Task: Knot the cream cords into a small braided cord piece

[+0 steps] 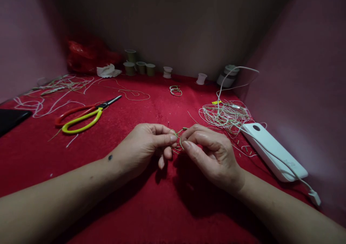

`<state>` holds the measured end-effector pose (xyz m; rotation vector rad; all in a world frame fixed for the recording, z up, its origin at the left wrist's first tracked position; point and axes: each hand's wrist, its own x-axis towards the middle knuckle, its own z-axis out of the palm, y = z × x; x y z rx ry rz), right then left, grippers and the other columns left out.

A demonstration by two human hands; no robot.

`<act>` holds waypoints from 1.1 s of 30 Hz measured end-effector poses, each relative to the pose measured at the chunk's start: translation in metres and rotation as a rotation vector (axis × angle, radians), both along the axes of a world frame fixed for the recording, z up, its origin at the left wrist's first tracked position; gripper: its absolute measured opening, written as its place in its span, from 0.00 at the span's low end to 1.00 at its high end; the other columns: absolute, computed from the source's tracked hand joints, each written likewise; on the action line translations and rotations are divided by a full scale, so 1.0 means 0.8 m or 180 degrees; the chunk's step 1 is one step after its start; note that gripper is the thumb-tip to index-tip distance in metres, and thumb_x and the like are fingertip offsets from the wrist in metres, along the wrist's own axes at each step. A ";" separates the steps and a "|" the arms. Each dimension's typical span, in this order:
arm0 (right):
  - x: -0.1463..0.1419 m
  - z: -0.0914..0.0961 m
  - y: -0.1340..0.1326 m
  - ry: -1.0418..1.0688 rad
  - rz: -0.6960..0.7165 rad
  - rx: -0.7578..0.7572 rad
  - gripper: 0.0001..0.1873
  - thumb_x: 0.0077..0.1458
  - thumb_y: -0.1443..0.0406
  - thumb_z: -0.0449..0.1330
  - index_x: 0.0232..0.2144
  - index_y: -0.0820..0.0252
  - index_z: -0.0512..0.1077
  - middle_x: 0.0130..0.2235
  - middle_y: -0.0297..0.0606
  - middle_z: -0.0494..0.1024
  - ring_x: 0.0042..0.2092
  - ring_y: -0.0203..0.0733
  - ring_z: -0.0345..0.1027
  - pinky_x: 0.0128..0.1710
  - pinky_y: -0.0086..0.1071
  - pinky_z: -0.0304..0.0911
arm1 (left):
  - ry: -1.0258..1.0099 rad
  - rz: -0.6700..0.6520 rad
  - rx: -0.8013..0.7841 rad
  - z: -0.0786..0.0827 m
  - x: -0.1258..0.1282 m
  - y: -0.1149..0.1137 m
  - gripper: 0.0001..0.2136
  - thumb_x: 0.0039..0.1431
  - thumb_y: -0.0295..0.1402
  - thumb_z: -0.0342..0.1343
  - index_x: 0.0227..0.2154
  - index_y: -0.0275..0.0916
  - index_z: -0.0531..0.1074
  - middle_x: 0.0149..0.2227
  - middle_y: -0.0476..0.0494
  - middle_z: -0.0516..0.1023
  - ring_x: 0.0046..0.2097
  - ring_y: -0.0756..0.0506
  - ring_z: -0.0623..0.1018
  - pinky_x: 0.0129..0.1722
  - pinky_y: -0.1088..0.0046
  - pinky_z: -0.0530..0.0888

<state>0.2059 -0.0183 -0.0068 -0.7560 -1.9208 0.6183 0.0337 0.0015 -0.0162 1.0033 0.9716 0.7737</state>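
Green cord (181,142) sits at the middle of the scene, held over the red cloth (151,208) and bent into a small loop between the person's two hands. The left hand (147,139) pinches it between thumb and forefinger, probably to steady the knotted part, while its other fingers curl loosely underneath. The right hand (209,150) closes thumb and fingertips on the loop's right side, seemingly to control the strand; the exact contact is partly hidden. Both forearms come in from the near corners and converge, wrists low, palms turned inward, so the fingertips almost meet. Scissors (99,111) lie to the left, blades pointing far and right, perhaps put there to leave the middle free yet within reach. A tangle of cord (224,115) lies to the right beside a white power bank (275,154), and spools (129,69) stand along the far edge, presumably out of the way.
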 end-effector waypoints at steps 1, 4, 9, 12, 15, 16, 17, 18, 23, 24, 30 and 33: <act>0.000 0.000 0.000 -0.0017 -0.0011 -0.0022 0.12 0.58 0.71 0.56 0.22 0.61 0.70 0.28 0.41 0.75 0.30 0.36 0.70 0.33 0.31 0.66 | 0.0000 0.0004 0.0023 0.000 0.000 0.000 0.07 0.54 0.31 0.60 0.23 0.34 0.73 0.15 0.50 0.73 0.14 0.54 0.69 0.14 0.83 0.64; 0.000 -0.002 0.001 -0.0042 -0.0069 -0.0128 0.12 0.58 0.69 0.56 0.22 0.61 0.70 0.29 0.41 0.76 0.31 0.37 0.70 0.34 0.32 0.66 | -0.0006 0.0011 0.0055 0.000 0.000 -0.001 0.07 0.54 0.30 0.60 0.24 0.34 0.73 0.15 0.49 0.74 0.15 0.53 0.70 0.15 0.82 0.65; 0.001 -0.004 0.003 0.0002 -0.0086 -0.0349 0.12 0.59 0.67 0.56 0.23 0.63 0.71 0.29 0.42 0.75 0.32 0.38 0.70 0.34 0.33 0.66 | -0.0014 -0.0059 0.0099 -0.002 -0.002 -0.001 0.07 0.55 0.31 0.59 0.24 0.34 0.73 0.16 0.49 0.75 0.16 0.53 0.71 0.17 0.80 0.67; 0.002 -0.005 0.003 0.0042 -0.0072 -0.0461 0.12 0.59 0.66 0.57 0.23 0.63 0.71 0.28 0.42 0.75 0.31 0.38 0.69 0.34 0.33 0.65 | 0.0003 -0.0094 0.0102 -0.001 -0.002 -0.002 0.07 0.56 0.30 0.59 0.24 0.35 0.72 0.17 0.49 0.75 0.16 0.53 0.71 0.17 0.81 0.67; 0.002 -0.005 0.003 0.0163 -0.0090 -0.0705 0.12 0.59 0.66 0.56 0.25 0.63 0.72 0.29 0.40 0.75 0.31 0.37 0.69 0.35 0.33 0.64 | 0.0057 -0.0095 0.0078 0.002 -0.002 -0.002 0.07 0.57 0.30 0.58 0.24 0.35 0.72 0.17 0.49 0.75 0.16 0.53 0.71 0.16 0.81 0.67; 0.002 -0.004 0.003 0.0215 -0.0093 -0.0789 0.12 0.59 0.66 0.56 0.25 0.63 0.73 0.29 0.40 0.75 0.32 0.37 0.69 0.35 0.33 0.64 | 0.0067 -0.0096 0.0076 0.002 -0.001 -0.002 0.07 0.57 0.30 0.58 0.24 0.35 0.72 0.17 0.49 0.75 0.16 0.53 0.71 0.16 0.81 0.67; 0.002 -0.004 0.002 0.0261 -0.0092 -0.0856 0.11 0.59 0.67 0.56 0.25 0.63 0.73 0.29 0.39 0.75 0.32 0.37 0.69 0.36 0.33 0.65 | 0.0070 -0.0099 0.0079 0.003 -0.001 -0.002 0.07 0.57 0.30 0.58 0.24 0.35 0.72 0.17 0.49 0.75 0.16 0.53 0.71 0.16 0.81 0.67; 0.002 -0.004 0.002 0.0296 -0.0086 -0.0900 0.11 0.59 0.67 0.56 0.25 0.62 0.73 0.29 0.39 0.75 0.32 0.37 0.69 0.36 0.33 0.65 | 0.0068 -0.0105 0.0092 0.003 -0.001 -0.002 0.08 0.57 0.30 0.58 0.24 0.35 0.72 0.17 0.49 0.75 0.16 0.53 0.71 0.16 0.81 0.67; 0.002 -0.005 0.001 0.0508 0.0036 -0.1152 0.11 0.58 0.65 0.57 0.26 0.61 0.75 0.29 0.38 0.75 0.33 0.38 0.69 0.37 0.34 0.65 | 0.0079 -0.0147 0.0214 0.001 -0.002 -0.002 0.09 0.58 0.32 0.57 0.24 0.35 0.73 0.18 0.49 0.75 0.16 0.53 0.72 0.17 0.81 0.68; 0.003 -0.006 0.002 0.0610 0.0091 -0.1268 0.11 0.59 0.65 0.57 0.26 0.61 0.75 0.29 0.37 0.75 0.33 0.38 0.69 0.37 0.34 0.66 | 0.0090 -0.0168 0.0224 0.000 -0.003 -0.001 0.09 0.58 0.32 0.57 0.24 0.35 0.73 0.18 0.49 0.75 0.16 0.53 0.72 0.17 0.81 0.68; 0.002 -0.016 0.007 0.1170 0.0326 -0.1721 0.10 0.58 0.65 0.58 0.27 0.61 0.75 0.30 0.36 0.74 0.32 0.37 0.69 0.36 0.34 0.66 | 0.0100 -0.0268 0.0153 0.000 -0.004 -0.001 0.08 0.58 0.32 0.57 0.24 0.35 0.73 0.18 0.48 0.76 0.16 0.53 0.73 0.16 0.81 0.68; 0.001 -0.015 0.007 0.1177 0.0344 -0.1863 0.09 0.57 0.65 0.59 0.27 0.62 0.75 0.30 0.36 0.73 0.31 0.36 0.69 0.35 0.33 0.66 | 0.0173 -0.0269 0.0150 0.003 -0.002 -0.003 0.09 0.58 0.31 0.56 0.24 0.35 0.73 0.18 0.48 0.75 0.16 0.53 0.72 0.16 0.81 0.68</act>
